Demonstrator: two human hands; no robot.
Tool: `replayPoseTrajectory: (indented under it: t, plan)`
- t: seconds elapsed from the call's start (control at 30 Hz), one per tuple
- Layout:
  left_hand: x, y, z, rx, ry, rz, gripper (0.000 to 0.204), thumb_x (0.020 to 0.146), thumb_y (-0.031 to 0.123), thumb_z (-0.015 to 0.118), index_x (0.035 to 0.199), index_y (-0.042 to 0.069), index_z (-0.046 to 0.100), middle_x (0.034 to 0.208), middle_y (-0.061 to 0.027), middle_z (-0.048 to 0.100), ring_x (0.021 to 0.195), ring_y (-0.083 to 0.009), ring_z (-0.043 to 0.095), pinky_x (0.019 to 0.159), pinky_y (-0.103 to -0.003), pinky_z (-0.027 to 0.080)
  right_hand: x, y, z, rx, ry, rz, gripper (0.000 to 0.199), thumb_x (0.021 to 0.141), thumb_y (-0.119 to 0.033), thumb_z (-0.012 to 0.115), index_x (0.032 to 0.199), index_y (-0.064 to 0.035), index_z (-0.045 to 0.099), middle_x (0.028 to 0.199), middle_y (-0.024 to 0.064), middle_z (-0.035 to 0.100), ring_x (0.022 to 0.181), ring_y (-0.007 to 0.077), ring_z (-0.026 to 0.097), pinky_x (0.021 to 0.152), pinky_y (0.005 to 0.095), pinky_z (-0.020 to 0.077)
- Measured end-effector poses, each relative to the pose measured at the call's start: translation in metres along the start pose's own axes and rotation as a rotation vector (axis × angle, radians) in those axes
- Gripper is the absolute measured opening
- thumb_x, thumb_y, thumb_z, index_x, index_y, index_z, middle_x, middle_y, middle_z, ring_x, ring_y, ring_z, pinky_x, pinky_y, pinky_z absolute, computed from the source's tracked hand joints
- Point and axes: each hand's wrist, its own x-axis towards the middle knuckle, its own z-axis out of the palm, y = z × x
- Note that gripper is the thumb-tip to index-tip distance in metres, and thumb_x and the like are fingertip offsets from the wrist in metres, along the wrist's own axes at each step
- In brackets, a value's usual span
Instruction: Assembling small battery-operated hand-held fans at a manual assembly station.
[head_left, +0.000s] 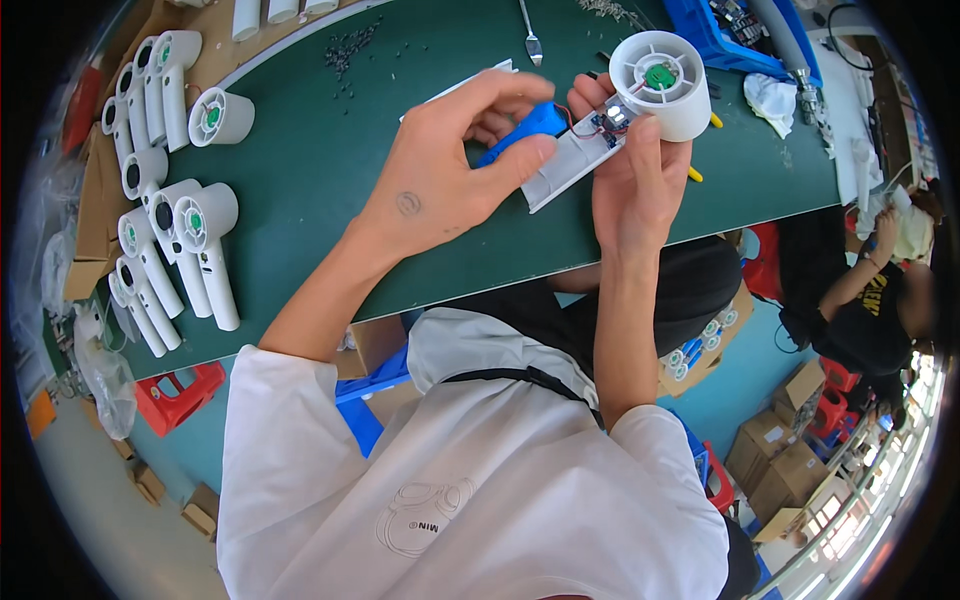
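My left hand [430, 190] pinches a blue cylindrical battery [532, 128] between thumb and fingers, over the open handle [568, 168] of a white handheld fan. Thin wires run from the battery toward a small circuit board [612, 120] in the handle. Around the fan's neck and handle, my right hand [640, 185] is closed, palm up. The round white fan head [690, 112] shows spokes and a green disc-shaped board [659, 76] at its centre. Behind my left hand lies a long white plastic strip [490, 72], partly hidden by the fingers.
Several white handheld fans [205, 220] lie along the table's left side. Small black parts [345, 50] are scattered at the back, near a metal tool [533, 48]. At the back right stands a blue bin [690, 25]; yellow-tipped handles [695, 174] show beside my right hand. Another person [870, 290] sits at right.
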Motion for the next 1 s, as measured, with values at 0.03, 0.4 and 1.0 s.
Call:
replayPoseTrajectory:
  t: [0.03,0.4,1.0]
  plan:
    - [0.001,0.002,-0.001,-0.085,-0.019,-0.04,0.03,0.084,0.007,0.071,0.112,0.001,0.063,0.1,-0.0061,0.063,0.087,-0.0119,0.061,0.076,-0.026,0.051,0.0,0.0,0.001,-0.006,-0.002,0.015,0.055,0.096,-0.024,0.057,0.136,0.0041,0.032,0.123,0.0257,0.054,0.114,0.0382,0.058,0.1,0.0509,0.0467]
    - [0.003,0.007,-0.006,-0.188,-0.078,-0.098,0.034,0.08,0.007,0.077,0.112,-0.001,0.065,0.095,-0.0077,0.064,0.084,-0.0117,0.063,0.077,-0.025,0.053,0.001,0.001,-0.001,0.012,-0.05,0.078,0.056,0.096,-0.025,0.057,0.138,0.0016,0.032,0.126,0.0267,0.053,0.117,0.0387,0.057,0.101,0.0481,0.0468]
    - [-0.001,0.007,0.004,0.041,-0.028,0.102,0.032,0.077,0.004,0.077,0.108,0.002,0.069,0.094,-0.0079,0.064,0.076,-0.0142,0.062,0.07,-0.024,0.053,0.0,0.003,0.001,-0.003,-0.086,0.064,0.058,0.096,-0.025,0.057,0.139,0.0027,0.03,0.125,0.0277,0.053,0.116,0.0397,0.057,0.099,0.0495,0.048]
